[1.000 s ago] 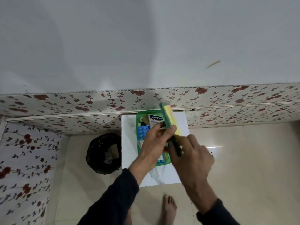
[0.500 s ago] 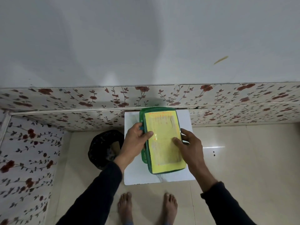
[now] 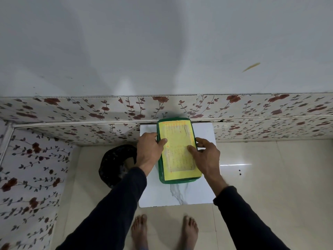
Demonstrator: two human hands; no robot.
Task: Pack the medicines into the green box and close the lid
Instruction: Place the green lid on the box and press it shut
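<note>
The green box [image 3: 177, 180] stands on a small white marble-patterned table [image 3: 173, 195], with its lid [image 3: 177, 141] lying flat on top; the lid is green-rimmed with a yellow printed label. No medicines are visible; the inside of the box is hidden. My left hand [image 3: 149, 150] grips the box's left edge, thumb on the lid. My right hand [image 3: 207, 156] holds the right edge, with its thumb pressing on the label.
A black-lined waste bin [image 3: 115, 165] stands on the floor left of the table. Floral-patterned wall panels [image 3: 72, 112] run behind and on the left. My bare feet [image 3: 162, 230] are on the beige tiled floor below the table's near edge.
One second ago the lid stood on edge over the open box with medicines visible inside. It has come down flat on the box, and both hands have moved to its sides.
</note>
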